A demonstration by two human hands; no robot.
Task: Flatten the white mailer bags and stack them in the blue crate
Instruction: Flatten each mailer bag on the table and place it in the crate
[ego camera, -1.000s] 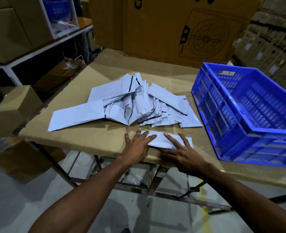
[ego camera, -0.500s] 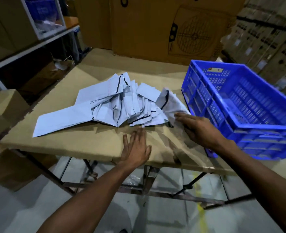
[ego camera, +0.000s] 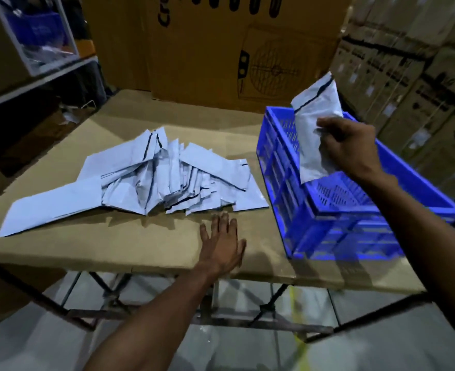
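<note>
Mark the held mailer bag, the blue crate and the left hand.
held mailer bag (ego camera: 317, 111), head view, upper panel above the fingers
blue crate (ego camera: 279, 167), head view, left side wall
left hand (ego camera: 221, 243), head view, back of the hand

The only lettering I can read is on the big cardboard box standing at the back of my table: black letters running sideways near its top that start "Cr", with the rest cut off by the edge of my view. Below them the box carries a line drawing of a round fan grille. The stacked cartons to my right have dark printed marks, but they are too blurred to read.
</note>
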